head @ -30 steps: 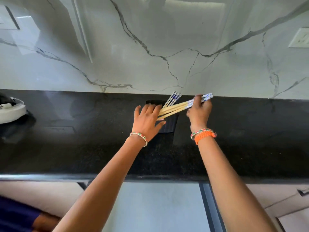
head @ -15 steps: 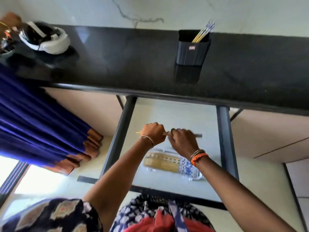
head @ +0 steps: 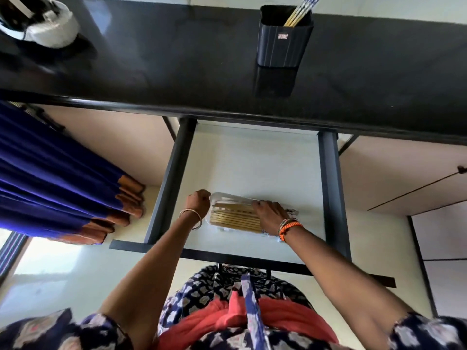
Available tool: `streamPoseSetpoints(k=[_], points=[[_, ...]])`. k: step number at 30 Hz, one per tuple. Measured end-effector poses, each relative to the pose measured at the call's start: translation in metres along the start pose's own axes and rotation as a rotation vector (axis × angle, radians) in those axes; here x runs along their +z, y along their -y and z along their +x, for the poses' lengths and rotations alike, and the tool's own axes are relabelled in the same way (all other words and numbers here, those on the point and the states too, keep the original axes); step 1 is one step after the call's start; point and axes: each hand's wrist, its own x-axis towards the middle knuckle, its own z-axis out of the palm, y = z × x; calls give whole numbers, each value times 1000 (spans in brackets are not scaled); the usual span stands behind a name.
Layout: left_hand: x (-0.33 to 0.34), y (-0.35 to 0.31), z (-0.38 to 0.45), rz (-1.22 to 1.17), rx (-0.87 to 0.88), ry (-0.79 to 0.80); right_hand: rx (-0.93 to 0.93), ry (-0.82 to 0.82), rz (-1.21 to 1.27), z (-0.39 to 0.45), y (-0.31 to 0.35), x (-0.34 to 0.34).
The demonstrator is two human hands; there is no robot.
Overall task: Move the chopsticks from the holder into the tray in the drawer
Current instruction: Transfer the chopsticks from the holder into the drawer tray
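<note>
A clear plastic tray (head: 214,198) lies in the open drawer (head: 252,160), with several bamboo chopsticks (head: 235,218) side by side in it. My left hand (head: 199,201) is curled at the tray's left end, by the chopstick tips. My right hand (head: 268,215) rests on the right part of the tray, fingers down on the topmost chopsticks and hiding their patterned ends. On the counter above stands the black holder (head: 283,41), with a few chopsticks (head: 299,12) leaning in its right corner.
The black counter (head: 164,66) overhangs the back of the drawer. A white and black helmet-like object (head: 43,26) sits at the counter's far left. Dark drawer rails (head: 329,188) run along both sides. Blue cloth with orange trim (head: 63,188) hangs at the left.
Both hands took a bunch of chopsticks from the holder, carried it down over the drawer and have now lowered it onto the tray. The view tilted down from the counter to the drawer.
</note>
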Motion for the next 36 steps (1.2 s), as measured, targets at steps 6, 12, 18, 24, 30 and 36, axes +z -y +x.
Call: streamPoseSetpoints(k=[6,12,18,24,30,36], points=[[11,15,4,-92,-135,170,-6,81,-92,3,13,10],[15,24,14,-103,-177,207,73,24,-139,13,21,7],[16,26,18,-128,-194,231,82,13,-162,9,19,16],[20,28,19,-90,-181,220,-34,32,-163,5,11,15],[21,27,19,-97,-150,227,-56,48,-189,5,9,12],[23,23,18,-85,-127,232,45,52,-159,-4,3,15]])
